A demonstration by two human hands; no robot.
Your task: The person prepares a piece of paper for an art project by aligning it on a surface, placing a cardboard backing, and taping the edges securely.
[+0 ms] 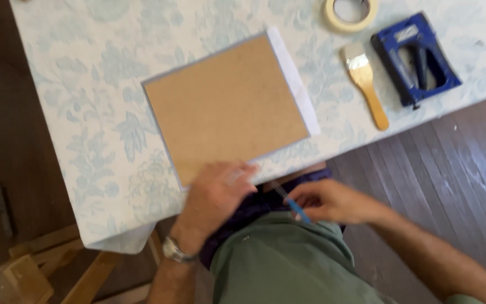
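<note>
Board: the brown square board [229, 107] lies flat on the table [85, 84], and your left hand [215, 197] rests on its near corner, at the table's front edge.
Left hand: palm down, fingers spread and relaxed, pressing on the board rather than gripping it; a wristwatch [174, 250] shows at the wrist.
Right hand: your right hand [327, 201] sits just off the table edge, in front of your waist, pinching a thin blue pen-like tool [296, 207]; the blur hides what kind of tool it is.
Tool axis: the tool slants from your fingers up and left, its pale end aimed toward the board's near edge.
Direction: from the right hand, the board lies up and to the left; the tool tip is near the edge but does not appear to touch it.
Nearer hand: the left is already on the board, the right is just beside it.
Board tilt: its edges run skew to the table edge, with the near corner closest to you.
Under the board: a white sheet [296, 79] shows along the right side.
Farther out: a wooden-handled paintbrush [365, 84], a roll of masking tape [351, 12] and a blue staple gun [417, 59] lie well to the right.
</note>
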